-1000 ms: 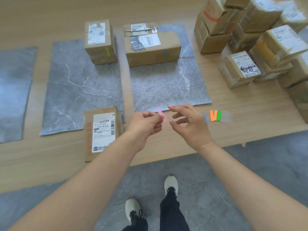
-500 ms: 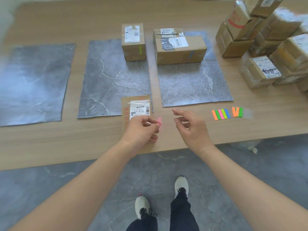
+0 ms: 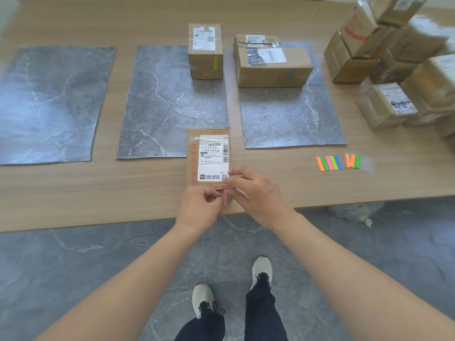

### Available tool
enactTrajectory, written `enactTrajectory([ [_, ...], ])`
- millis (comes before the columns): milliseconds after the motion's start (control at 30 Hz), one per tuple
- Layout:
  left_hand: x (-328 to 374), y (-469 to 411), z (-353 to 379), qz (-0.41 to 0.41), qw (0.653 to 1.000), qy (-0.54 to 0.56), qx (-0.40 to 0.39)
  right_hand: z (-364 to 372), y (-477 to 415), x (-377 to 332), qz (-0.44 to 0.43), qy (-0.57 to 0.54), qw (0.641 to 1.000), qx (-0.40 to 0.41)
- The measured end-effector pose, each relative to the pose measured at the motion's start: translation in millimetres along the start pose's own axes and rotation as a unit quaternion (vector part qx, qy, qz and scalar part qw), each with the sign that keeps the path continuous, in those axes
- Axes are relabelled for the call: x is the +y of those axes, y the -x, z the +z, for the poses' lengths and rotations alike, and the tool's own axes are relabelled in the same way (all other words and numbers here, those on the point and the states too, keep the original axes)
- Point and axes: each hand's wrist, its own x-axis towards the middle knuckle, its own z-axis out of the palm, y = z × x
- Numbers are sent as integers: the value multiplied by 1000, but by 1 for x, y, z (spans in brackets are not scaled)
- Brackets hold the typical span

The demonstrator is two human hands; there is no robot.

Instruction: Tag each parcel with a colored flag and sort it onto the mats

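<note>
Your left hand pinched the pink flag at the flat parcel's near edge, your right hand's grip unclear; pressing it down flat looked wisest.

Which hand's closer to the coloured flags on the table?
Right. The right hand sits left of the fanned strip of coloured paper flags, at the flat cardboard parcel; the left hand, pinching a small pink paper flag, is farther left.
</note>
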Motion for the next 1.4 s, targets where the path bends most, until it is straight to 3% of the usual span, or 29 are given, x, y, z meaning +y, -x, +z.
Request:
enactTrajectory([
  [433,-14,-7,19,8,997,-13,70,17,-5,9,-34,52,998,19],
  [733,-19,-8,22,0,997,-17,70,23,-13,12,-57,74,994,61],
  [1000,-47,-12,-4,-152,987,-16,54,31,-18,9,-54,102,992,51],
  [1100,-55,-15,-25,-195,976,10,95,37,-17,7,-36,102,993,53],
  [1233,-52,-24,-43,-178,969,43,164,33,-16,7,-21,80,996,31],
  [1333,-26,-27,-49,-156,969,91,171,25,-16,-3,94,-21,995,37],
  [1400,-7,-27,-49,-131,970,150,143,18,-21,-14,232,-147,961,45],
])
